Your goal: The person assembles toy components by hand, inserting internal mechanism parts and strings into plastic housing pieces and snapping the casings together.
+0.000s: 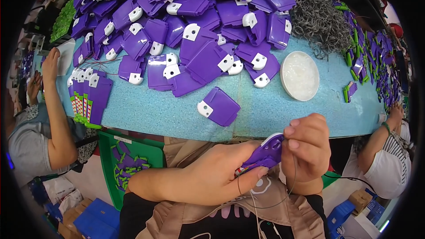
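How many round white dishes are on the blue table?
1. The round white dish sits on the blue table, right of the purple pile and beside the grey tangle. More may be hidden under the pile.

Both forearms meet low at the body, left hand cupped, right hand curled with fingertips pinched.

bright, even overhead light over my table; soft shadows, faint glare on the purple casings, edges bent and black at the fisheye rim.
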Demonstrator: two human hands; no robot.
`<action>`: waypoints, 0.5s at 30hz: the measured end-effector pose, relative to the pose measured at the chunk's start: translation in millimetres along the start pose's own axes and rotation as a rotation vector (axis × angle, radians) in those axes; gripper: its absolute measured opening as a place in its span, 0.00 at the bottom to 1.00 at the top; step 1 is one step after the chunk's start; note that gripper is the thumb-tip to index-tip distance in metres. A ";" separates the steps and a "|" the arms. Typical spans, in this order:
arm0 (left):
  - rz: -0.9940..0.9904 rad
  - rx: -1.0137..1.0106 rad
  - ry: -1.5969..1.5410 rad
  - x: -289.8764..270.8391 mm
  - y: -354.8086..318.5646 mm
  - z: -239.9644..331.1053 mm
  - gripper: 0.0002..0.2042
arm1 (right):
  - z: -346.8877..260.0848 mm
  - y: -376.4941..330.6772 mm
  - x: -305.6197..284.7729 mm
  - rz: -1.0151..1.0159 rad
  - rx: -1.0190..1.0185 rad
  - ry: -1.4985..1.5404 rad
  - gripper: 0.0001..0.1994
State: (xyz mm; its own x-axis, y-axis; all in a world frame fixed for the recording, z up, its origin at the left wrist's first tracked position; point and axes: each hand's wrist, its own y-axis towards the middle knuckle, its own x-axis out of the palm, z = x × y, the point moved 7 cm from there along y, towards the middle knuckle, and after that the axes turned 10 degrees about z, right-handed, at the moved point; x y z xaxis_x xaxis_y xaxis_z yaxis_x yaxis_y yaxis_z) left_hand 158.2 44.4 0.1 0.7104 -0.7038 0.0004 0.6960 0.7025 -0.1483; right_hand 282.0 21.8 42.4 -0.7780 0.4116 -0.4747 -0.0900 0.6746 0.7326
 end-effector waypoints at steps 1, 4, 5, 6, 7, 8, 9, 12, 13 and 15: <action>-0.003 0.000 0.001 -0.2 -0.1 -0.4 0.12 | 8.3 -1.1 1.6 0.002 0.157 0.154 0.15; -0.031 -0.040 -0.031 -0.6 -1.3 -1.4 0.12 | 21.8 -4.9 6.6 0.010 0.467 0.462 0.12; -0.033 -0.039 -0.028 -1.4 -1.3 -1.7 0.12 | 22.2 -3.3 8.1 -0.022 0.541 0.522 0.11; -0.045 -0.007 -0.046 -1.5 -1.3 -0.6 0.12 | 21.8 -1.5 9.3 -0.054 0.615 0.582 0.10; -0.055 0.025 -0.062 -1.9 -2.1 0.0 0.12 | 18.8 1.7 6.9 -0.051 0.611 0.582 0.10; -0.055 0.027 -0.059 -2.2 -4.4 -1.1 0.12 | 19.3 0.0 8.5 -0.071 0.739 0.689 0.09; -0.088 -0.020 -0.177 0.3 -8.4 -3.5 0.12 | 18.8 -1.3 10.4 -0.093 0.867 0.795 0.08; -0.161 -0.118 -0.376 3.3 -14.2 -4.1 0.12 | 16.6 12.3 14.1 -0.192 0.812 0.812 0.07; -0.206 -0.173 -0.464 4.8 -16.6 -4.8 0.12 | 15.2 20.5 18.6 -0.259 0.697 0.805 0.07; -0.245 -0.139 -0.502 6.0 -17.8 4.3 0.12 | 48.5 29.3 -1.0 -0.053 0.532 0.334 0.10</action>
State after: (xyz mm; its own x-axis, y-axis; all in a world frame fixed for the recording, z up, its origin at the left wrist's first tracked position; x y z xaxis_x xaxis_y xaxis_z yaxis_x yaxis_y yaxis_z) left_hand 150.6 28.1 7.0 0.5161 -0.6839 0.5157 0.8505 0.4808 -0.2135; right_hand 310.3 70.9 40.7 -0.9408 0.2140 -0.2627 0.1212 0.9366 0.3289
